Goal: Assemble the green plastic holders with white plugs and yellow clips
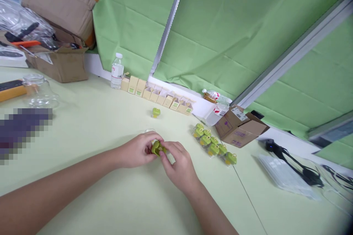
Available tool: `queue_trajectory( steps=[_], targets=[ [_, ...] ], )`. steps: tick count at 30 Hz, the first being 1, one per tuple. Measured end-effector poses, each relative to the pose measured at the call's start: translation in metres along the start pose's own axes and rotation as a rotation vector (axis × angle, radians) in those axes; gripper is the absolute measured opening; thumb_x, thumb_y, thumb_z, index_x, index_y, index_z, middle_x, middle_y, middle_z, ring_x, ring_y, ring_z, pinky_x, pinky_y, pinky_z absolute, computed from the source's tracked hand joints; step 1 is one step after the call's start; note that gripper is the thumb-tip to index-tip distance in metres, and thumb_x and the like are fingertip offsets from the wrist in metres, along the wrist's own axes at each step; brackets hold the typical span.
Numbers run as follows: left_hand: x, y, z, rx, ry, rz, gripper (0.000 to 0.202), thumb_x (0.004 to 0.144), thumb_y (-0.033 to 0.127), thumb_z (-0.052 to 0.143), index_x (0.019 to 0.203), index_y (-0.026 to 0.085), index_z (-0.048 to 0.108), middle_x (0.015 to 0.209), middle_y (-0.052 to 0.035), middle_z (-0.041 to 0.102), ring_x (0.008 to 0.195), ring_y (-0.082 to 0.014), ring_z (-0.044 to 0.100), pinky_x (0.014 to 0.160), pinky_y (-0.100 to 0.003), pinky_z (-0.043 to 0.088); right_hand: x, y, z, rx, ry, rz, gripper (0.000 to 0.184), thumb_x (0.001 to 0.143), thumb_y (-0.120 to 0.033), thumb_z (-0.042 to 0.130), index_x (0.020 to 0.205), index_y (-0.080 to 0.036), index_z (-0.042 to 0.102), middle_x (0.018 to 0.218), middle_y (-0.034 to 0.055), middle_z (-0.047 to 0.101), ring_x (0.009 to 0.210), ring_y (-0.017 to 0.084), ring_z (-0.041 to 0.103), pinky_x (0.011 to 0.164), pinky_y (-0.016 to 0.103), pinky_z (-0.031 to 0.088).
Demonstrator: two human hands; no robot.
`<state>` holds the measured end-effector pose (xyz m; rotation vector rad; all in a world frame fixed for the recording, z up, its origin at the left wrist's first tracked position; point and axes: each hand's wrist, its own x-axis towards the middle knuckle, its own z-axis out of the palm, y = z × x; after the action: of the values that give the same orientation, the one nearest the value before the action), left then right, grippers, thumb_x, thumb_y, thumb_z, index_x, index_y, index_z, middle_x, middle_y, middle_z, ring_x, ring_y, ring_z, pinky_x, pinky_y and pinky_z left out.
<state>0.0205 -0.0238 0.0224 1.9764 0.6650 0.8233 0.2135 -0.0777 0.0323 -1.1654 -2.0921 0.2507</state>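
Observation:
Between both hands is a small green lid (156, 147), hollow side partly visible, held over the middle of the table. My left hand (138, 150) grips it from the left with thumb and fingers. From the right, my right hand (179, 163) pinches its edge between thumb and fingertips. Just behind my left hand shows the rim of a clear piece (149, 130), mostly hidden. One small clear container with a green lid (156, 111) stands farther back. Off to the right is a cluster of similar green-lidded containers (213, 149) with yellow loops.
Small cardboard boxes (154, 94), several with open tops, line the back edge beside a water bottle (117, 71). Bottles and a brown carton (237, 126) stand at right, near a black cabled device (298, 165). A glass jar (38, 90) and packed carton (60, 62) are left.

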Motion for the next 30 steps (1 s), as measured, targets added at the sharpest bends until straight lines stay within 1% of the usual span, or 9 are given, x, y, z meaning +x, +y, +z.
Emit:
queue_trajectory(
  steps=[2,4,7,9,13,16,20,26,30],
  targets=[
    [0.0,-0.001,-0.001,-0.055,0.001,-0.018,0.032,0.078,0.013,0.062,0.109,0.021,0.058,0.109,-0.005,0.058,0.069,-0.011,0.055,0.063,-0.026,0.049,0.001,0.001,0.001,0.122,0.058,0.116,0.025,0.092,-0.02,0.056,0.116,-0.024,0.062,0.109,0.0083,0.068,0.097,0.021,0.063,0.087,0.038,0.051],
    [-0.001,-0.001,-0.001,-0.108,-0.008,-0.036,0.036,0.08,0.015,0.063,0.114,0.022,0.056,0.109,-0.0055,0.059,0.07,-0.0111,0.056,0.063,-0.026,0.049,0.002,0.003,0.003,0.308,0.087,0.298,0.021,0.092,-0.028,0.058,0.111,-0.022,0.061,0.109,0.0087,0.066,0.092,0.021,0.065,0.079,0.036,0.054],
    [-0.002,0.002,-0.001,-0.147,-0.011,-0.058,0.039,0.081,0.016,0.064,0.119,0.023,0.055,0.098,-0.0033,0.061,0.071,-0.0122,0.056,0.065,-0.027,0.049,0.006,0.006,0.004,0.646,0.054,0.532,0.027,0.088,-0.042,0.064,0.103,-0.021,0.06,0.098,0.0064,0.067,0.082,0.019,0.064,0.065,0.031,0.055],
    [-0.002,0.005,-0.001,-0.162,-0.004,-0.064,0.039,0.082,0.017,0.064,0.12,0.023,0.055,0.091,-0.0013,0.06,0.071,-0.0124,0.055,0.066,-0.027,0.049,0.008,0.006,0.004,0.803,0.013,0.6,0.032,0.084,-0.047,0.068,0.099,-0.02,0.061,0.092,0.005,0.067,0.078,0.018,0.063,0.062,0.03,0.054],
    [-0.002,0.008,0.0,-0.215,-0.006,-0.056,0.038,0.082,0.017,0.065,0.118,0.023,0.055,0.101,-0.0034,0.061,0.076,-0.0136,0.059,0.068,-0.029,0.051,0.011,0.001,0.002,0.885,-0.036,0.637,0.035,0.08,-0.047,0.073,0.096,-0.017,0.065,0.089,0.0051,0.068,0.077,0.017,0.064,0.066,0.032,0.055],
    [-0.003,0.006,0.002,-0.227,-0.01,-0.052,0.038,0.081,0.016,0.066,0.117,0.022,0.056,0.108,-0.0052,0.061,0.078,-0.0143,0.062,0.07,-0.03,0.052,0.01,0.0,0.003,0.895,-0.042,0.649,0.036,0.078,-0.047,0.075,0.094,-0.016,0.067,0.088,0.0057,0.07,0.075,0.017,0.064,0.069,0.033,0.055],
    [-0.003,0.004,0.004,-0.224,-0.009,-0.045,0.038,0.08,0.014,0.066,0.116,0.022,0.056,0.114,-0.0067,0.06,0.08,-0.0145,0.063,0.071,-0.03,0.053,0.009,0.002,0.004,0.929,-0.048,0.679,0.037,0.076,-0.045,0.078,0.095,-0.016,0.068,0.091,0.0066,0.072,0.08,0.018,0.067,0.073,0.033,0.055],
    [-0.003,0.004,0.005,-0.204,-0.008,-0.019,0.037,0.08,0.014,0.064,0.115,0.023,0.057,0.116,-0.0066,0.059,0.076,-0.0128,0.061,0.068,-0.029,0.053,0.007,0.004,0.004,0.972,-0.055,0.703,0.035,0.075,-0.043,0.08,0.095,-0.017,0.068,0.091,0.006,0.071,0.081,0.018,0.066,0.073,0.032,0.053],
    [-0.003,0.005,0.005,-0.165,-0.012,0.005,0.036,0.08,0.014,0.063,0.114,0.023,0.058,0.116,-0.0064,0.058,0.075,-0.0121,0.059,0.068,-0.028,0.053,0.007,0.004,0.002,1.029,-0.089,0.724,0.031,0.073,-0.036,0.081,0.095,-0.019,0.068,0.094,0.0047,0.071,0.083,0.018,0.065,0.075,0.031,0.051]
  ],
)
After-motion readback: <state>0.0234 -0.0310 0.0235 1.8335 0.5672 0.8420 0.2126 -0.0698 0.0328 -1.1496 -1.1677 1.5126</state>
